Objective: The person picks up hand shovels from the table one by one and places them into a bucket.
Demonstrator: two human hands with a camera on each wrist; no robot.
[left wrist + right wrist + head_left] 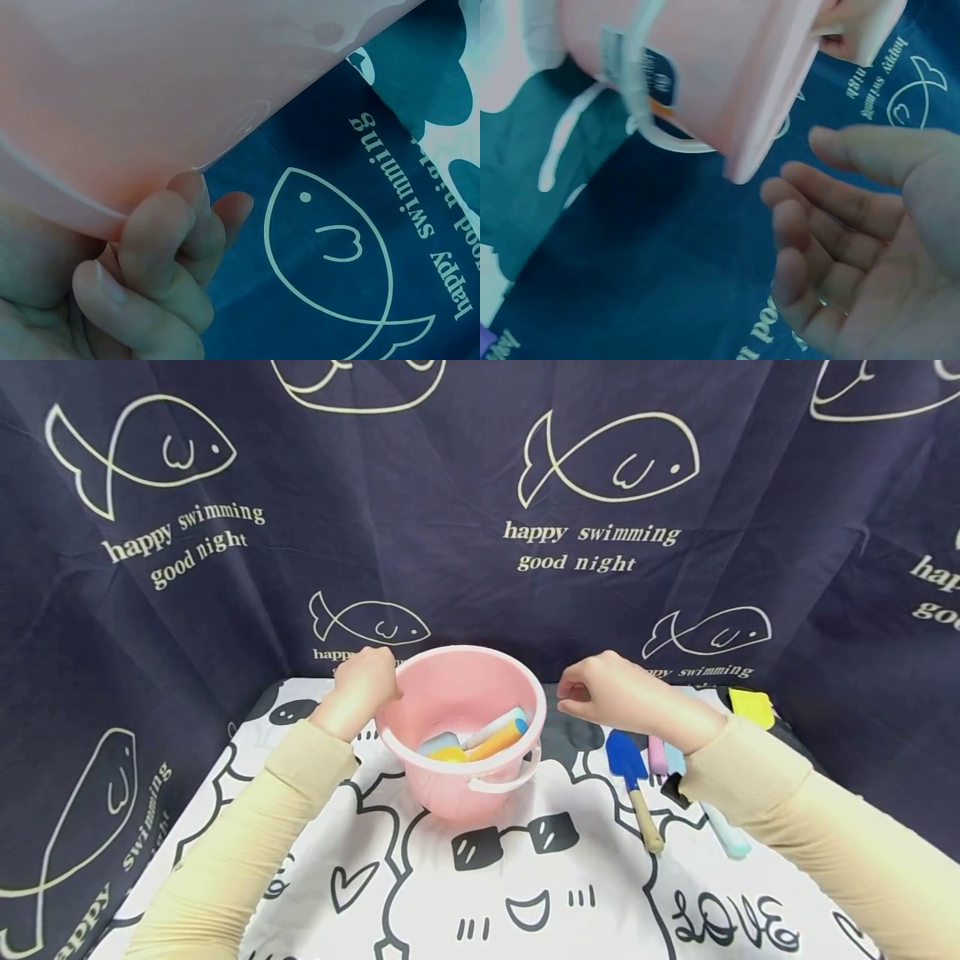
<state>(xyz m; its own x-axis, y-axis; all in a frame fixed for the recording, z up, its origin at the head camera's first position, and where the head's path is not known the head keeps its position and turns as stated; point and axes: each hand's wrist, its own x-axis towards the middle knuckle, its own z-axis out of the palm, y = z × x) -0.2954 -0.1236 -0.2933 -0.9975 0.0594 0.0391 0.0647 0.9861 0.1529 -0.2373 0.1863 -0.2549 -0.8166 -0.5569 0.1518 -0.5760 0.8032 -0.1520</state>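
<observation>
A pink bucket [453, 793] with a white handle [510, 777] is at the middle of the head view. My left hand [366, 681] pinches its rim on the left side; the left wrist view shows curled fingers [157, 225] at the rim's edge. Inside the bucket lie a yellow toy tool with an orange handle [497, 741] and a second one with a pale handle [495, 727]. To the right of the bucket my right hand [611, 689] hovers apart from the rim, its fingers [840, 202] loosely bent around nothing in the right wrist view.
A blue trowel [628, 756] with a wooden handle lies on the patterned white cloth [570, 893], right of the bucket. Beside it are a pink piece [657, 755], a mint handle [729, 835] and a yellow piece [752, 707], partly behind my right forearm. A dark fish-print curtain [450, 527] hangs behind.
</observation>
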